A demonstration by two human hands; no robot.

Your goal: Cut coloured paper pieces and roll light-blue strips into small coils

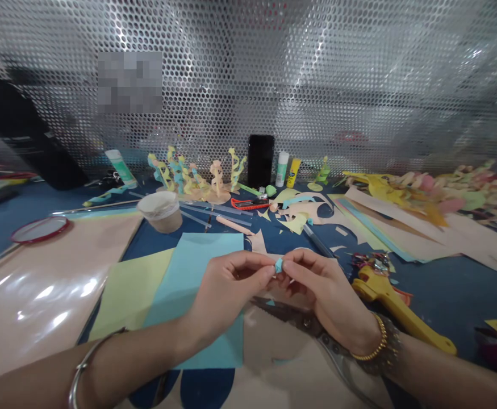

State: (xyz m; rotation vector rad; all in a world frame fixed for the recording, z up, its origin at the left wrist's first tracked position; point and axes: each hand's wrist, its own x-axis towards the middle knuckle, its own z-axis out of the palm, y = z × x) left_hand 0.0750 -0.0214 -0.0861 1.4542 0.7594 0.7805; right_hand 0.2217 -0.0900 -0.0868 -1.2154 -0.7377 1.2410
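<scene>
Between the fingertips of both hands is a small folded piece of light blue paper (278, 265). My left hand (235, 284) pinches it from the left, thumb and index finger closed. From the other side my right hand (320, 289) grips it the same way, its other fingers curled below. Under my left forearm and hand lies a light blue sheet (214, 307), partly over a pale yellow-green sheet (124, 284). A dark strap-like thing (299, 321) passes beneath my right hand, over a beige sheet (274, 369); its kind is unclear.
A white cup (161, 210), an orange box cutter (250, 203), paper scraps and small curled paper figures (180, 176) stand behind the hands. A black phone (260, 160) and glue sticks (282, 168) are at the back. To the right lies a yellow-handled tool (401, 312).
</scene>
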